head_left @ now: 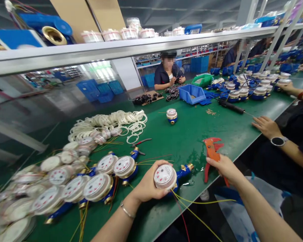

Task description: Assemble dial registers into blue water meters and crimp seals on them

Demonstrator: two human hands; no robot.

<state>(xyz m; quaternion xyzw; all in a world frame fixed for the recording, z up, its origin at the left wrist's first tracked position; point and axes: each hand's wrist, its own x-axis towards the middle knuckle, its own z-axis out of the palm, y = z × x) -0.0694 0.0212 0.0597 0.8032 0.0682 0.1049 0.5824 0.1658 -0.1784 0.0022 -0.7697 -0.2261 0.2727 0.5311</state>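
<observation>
Left hand [146,185] fingers curl around a white-faced blue meter [166,177]; right hand [223,167] grips orange pliers [212,153]; more meters [96,181] crowd left.

Bright, even light falls from overhead across the green table [192,134], leaving only soft, faint shadows. A wet patch near its front edge gives glare. The wide lens bends the shelf [141,47] and stretches things toward the frame edges. Water meters [65,188] at the table's left end smear with blur; the far background is soft
</observation>
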